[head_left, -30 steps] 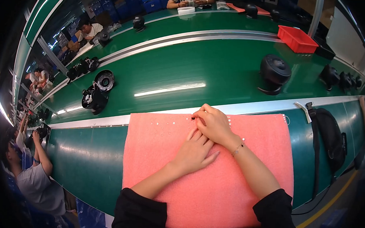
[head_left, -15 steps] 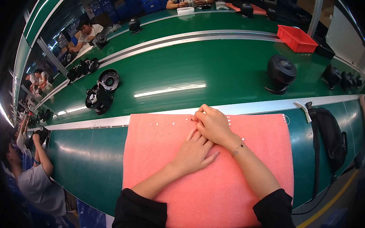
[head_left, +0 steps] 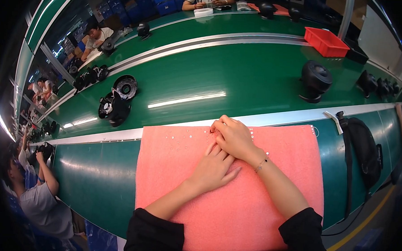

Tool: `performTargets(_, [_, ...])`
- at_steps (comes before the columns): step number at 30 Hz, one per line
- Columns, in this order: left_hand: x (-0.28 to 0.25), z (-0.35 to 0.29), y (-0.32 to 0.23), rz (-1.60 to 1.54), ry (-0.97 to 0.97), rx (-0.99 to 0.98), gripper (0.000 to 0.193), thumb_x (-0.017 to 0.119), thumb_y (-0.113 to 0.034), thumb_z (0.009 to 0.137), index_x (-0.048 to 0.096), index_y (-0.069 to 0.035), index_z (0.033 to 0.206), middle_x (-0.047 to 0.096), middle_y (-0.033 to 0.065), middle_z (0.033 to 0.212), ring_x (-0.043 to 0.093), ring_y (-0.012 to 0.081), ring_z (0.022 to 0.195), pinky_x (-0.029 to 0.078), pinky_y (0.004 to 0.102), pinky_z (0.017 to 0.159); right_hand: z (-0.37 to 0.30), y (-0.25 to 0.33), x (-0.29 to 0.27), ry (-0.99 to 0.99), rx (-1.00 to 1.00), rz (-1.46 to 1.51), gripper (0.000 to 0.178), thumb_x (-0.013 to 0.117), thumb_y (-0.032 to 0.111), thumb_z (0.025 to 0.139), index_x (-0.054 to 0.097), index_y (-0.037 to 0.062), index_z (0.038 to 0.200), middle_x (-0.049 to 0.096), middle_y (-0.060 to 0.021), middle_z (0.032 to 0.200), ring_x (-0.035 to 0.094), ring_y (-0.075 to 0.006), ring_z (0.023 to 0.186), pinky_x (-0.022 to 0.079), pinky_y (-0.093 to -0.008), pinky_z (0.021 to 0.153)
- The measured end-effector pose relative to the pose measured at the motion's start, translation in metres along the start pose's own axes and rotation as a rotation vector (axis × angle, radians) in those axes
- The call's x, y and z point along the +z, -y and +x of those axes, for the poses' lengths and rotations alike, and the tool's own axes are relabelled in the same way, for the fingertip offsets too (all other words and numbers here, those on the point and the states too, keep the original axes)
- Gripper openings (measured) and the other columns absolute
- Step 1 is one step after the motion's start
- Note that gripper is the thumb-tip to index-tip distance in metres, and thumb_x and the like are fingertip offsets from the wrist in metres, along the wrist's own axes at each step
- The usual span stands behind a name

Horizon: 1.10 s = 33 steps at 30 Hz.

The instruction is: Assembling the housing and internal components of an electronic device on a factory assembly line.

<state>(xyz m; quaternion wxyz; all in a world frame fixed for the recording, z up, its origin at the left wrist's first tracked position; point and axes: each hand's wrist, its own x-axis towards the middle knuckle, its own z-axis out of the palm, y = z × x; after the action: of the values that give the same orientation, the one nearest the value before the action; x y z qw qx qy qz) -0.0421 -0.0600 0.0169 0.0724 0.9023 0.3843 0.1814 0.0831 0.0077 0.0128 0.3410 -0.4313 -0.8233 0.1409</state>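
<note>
A pink foam sheet (head_left: 176,169) lies in front of me on the green worktop. My left hand (head_left: 212,168) rests on it, palm down, with fingers stretched forward and thumb apart. Over its fingertips sits my right hand (head_left: 234,138), its fingers bent and drawn together near the sheet's far edge. Whatever the right fingers hold, if anything, is hidden. Several tiny round shiny pieces (head_left: 190,136) are scattered on the foam to the left of my hands, and more show just right of them. A thin bracelet (head_left: 262,163) circles my right wrist.
Beyond a metal rail runs a green conveyor (head_left: 189,75). It carries an opened black housing (head_left: 116,108) and a rounded black device (head_left: 316,81). A red bin (head_left: 325,42) stands far right. A black bag (head_left: 363,148) lies right of the foam. Co-workers sit left and across.
On the near conveyor the black housing and rounded device have shifted right. Black units on the far belt have moved left. My hands stay almost still; the right fingers shift slightly.
</note>
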Motion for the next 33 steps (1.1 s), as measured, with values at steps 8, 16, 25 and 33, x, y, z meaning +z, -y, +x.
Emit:
performTargets(8, [-0.0007,0.0012,-0.0007,0.002,0.004,0.007,0.040,0.054,-0.033,0.083,0.055,-0.003,0.109,0.051,0.0172,0.116,0.043,0.0330,0.112,0.030,0.0465,0.098,-0.0013,-0.0045,0.0037,-0.071,-0.052,-0.010,0.021,0.053,0.004,0.071,0.063,0.0080,0.088,0.053,-0.0067,0.083,0.057,-0.0239,0.073,0.047,-0.0369,0.066])
performTargets(16, [-0.0013,0.0005,-0.0014,-0.006,0.011,0.005,0.040,0.054,-0.033,0.083,0.054,-0.003,0.109,0.050,0.0172,0.117,0.043,0.0333,0.113,0.030,0.0469,0.098,-0.0011,-0.0032,0.0028,-0.059,-0.036,0.023,0.019,0.053,0.004,0.071,0.064,0.0078,0.086,0.053,-0.0066,0.082,0.057,-0.0238,0.074,0.047,-0.0368,0.066])
performTargets(25, [-0.0018,0.0005,-0.0022,0.003,0.013,-0.010,0.039,0.055,-0.032,0.083,0.054,-0.003,0.109,0.050,0.0170,0.117,0.042,0.0332,0.113,0.031,0.0464,0.098,-0.0009,-0.0003,-0.0005,-0.043,-0.018,0.018,0.017,0.053,0.005,0.073,0.063,0.0077,0.085,0.053,-0.0062,0.082,0.057,-0.0239,0.075,0.046,-0.0369,0.066])
performTargets(33, [-0.0035,0.0007,-0.0037,-0.009,0.010,-0.010,0.040,0.055,-0.032,0.083,0.055,-0.003,0.109,0.050,0.0168,0.117,0.043,0.0330,0.113,0.031,0.0461,0.098,-0.0010,-0.0016,0.0000,-0.067,-0.037,0.024,0.007,0.055,0.006,0.074,0.060,0.0055,0.079,0.054,-0.0068,0.081,0.058,-0.0242,0.073,0.046,-0.0371,0.065])
